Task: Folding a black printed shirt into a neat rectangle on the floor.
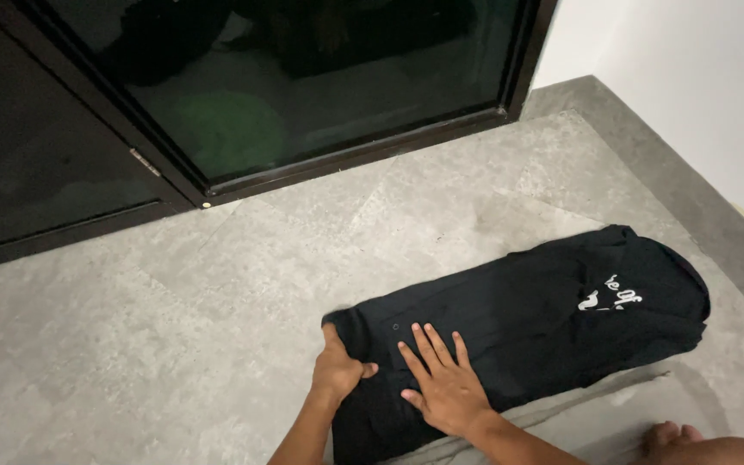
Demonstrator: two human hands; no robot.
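Note:
A black garment (527,319) with small white print near its right end lies folded into a long strip on the grey floor (174,327). My left hand (336,370) grips the garment's left edge with the fingers curled over the fabric. Beside it, my right hand (441,379) rests flat on the cloth with the fingers spread apart, pressing down on the strip's left part.
A dark glass sliding door (286,86) with a black frame runs along the far side. A white wall (699,95) with a grey skirting rises at the right. A bare foot (673,435) shows at the bottom right corner.

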